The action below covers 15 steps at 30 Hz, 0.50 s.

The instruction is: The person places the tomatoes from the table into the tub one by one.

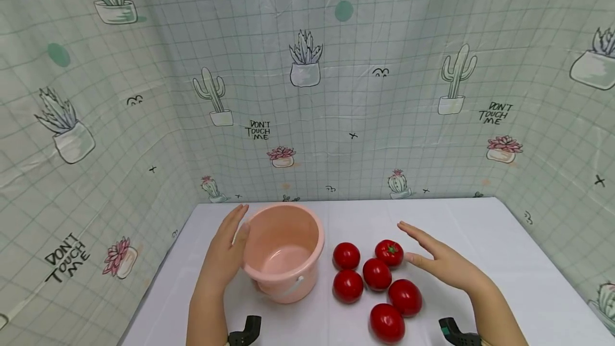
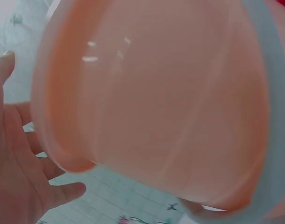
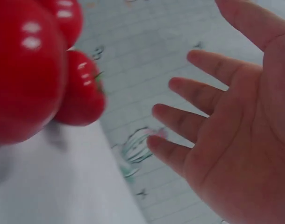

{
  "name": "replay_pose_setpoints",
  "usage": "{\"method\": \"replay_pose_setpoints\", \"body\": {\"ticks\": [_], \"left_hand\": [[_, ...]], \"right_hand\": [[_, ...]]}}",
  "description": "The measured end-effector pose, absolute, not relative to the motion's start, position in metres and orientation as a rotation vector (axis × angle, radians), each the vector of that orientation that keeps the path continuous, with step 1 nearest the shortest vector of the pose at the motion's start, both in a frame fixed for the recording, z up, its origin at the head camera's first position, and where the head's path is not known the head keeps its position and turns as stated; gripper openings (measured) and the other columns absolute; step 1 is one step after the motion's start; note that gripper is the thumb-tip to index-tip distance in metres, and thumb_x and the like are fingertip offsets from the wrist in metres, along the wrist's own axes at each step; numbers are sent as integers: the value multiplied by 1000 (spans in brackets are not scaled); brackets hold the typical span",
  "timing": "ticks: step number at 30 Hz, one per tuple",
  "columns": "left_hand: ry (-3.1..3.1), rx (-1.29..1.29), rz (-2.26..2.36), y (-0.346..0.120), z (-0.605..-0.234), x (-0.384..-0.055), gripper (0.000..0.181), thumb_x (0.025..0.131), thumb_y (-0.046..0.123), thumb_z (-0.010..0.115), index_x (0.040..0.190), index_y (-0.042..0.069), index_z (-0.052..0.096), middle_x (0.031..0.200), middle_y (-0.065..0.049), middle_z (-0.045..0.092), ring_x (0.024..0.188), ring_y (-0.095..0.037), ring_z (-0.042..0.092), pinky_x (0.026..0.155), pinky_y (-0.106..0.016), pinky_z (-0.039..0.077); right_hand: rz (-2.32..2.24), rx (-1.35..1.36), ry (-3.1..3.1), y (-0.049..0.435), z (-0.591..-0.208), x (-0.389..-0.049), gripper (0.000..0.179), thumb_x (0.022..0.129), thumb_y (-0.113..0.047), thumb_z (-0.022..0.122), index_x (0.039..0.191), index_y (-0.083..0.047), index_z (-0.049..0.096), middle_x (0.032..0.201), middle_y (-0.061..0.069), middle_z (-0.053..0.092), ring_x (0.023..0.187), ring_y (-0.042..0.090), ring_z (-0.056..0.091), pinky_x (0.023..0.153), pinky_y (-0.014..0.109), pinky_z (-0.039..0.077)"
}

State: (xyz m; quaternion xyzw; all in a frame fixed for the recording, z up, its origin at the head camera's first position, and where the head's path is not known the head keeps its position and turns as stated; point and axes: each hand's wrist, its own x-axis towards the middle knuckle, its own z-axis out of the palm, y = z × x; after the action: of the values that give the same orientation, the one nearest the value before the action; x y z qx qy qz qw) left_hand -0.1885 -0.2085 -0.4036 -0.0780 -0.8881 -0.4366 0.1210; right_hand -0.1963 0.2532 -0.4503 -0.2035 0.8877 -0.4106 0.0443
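Note:
A pink bucket with a pale handle stands on the white table, its inside visible and bare. Beside its left rim is my left hand, fingers straight; whether it touches the rim I cannot tell. In the left wrist view the bucket fills most of the picture, with the left hand spread at its edge. Several red tomatoes lie in a loose group right of the bucket. My right hand hovers just right of them, fingers extended. The right wrist view shows that hand holding nothing, near a tomato.
The white table is enclosed by a hanging cloth printed with cacti and grid lines. One tomato lies nearest the front. Dark wrist camera mounts show at the bottom of the head view.

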Motion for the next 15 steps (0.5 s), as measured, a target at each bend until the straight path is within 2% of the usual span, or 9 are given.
{"method": "replay_pose_setpoints", "body": {"ticks": [4,7,10,13,15], "left_hand": [[-2551,-120,-1575,-214,-417,-202,55,104,50,32,155,29,32,163,-2,28,151,-32,24,118,-64,22],[-2432,-100,-1857,-216,-429,-210,58,104,54,28,156,29,29,163,0,28,151,-27,25,120,-56,24],[-2259,-154,-2117,-218,-441,-216,59,104,53,24,157,26,26,163,-1,27,151,-21,25,120,-38,30],[-2137,-185,-2273,-219,-451,-219,59,105,52,25,157,24,26,163,-3,28,148,-13,30,112,-20,36],[-2112,-198,-2291,-219,-454,-220,59,105,51,27,157,23,27,163,-3,29,144,-8,33,107,-13,37]], "right_hand": [[-1376,-536,2595,259,-475,-209,65,99,-30,57,156,-20,28,160,21,30,143,55,26,108,69,32],[-1439,-466,2507,262,-489,-215,67,98,-30,57,157,-21,25,160,24,27,145,55,21,110,66,32],[-1447,-463,2439,264,-498,-218,70,98,-29,57,158,-21,23,161,25,22,145,56,17,110,67,30],[-1432,-497,2396,265,-502,-218,71,98,-28,57,158,-20,21,162,25,19,145,56,15,111,68,28],[-1408,-512,2394,266,-502,-218,71,98,-28,56,158,-20,21,162,25,18,145,56,16,111,68,29]]}}
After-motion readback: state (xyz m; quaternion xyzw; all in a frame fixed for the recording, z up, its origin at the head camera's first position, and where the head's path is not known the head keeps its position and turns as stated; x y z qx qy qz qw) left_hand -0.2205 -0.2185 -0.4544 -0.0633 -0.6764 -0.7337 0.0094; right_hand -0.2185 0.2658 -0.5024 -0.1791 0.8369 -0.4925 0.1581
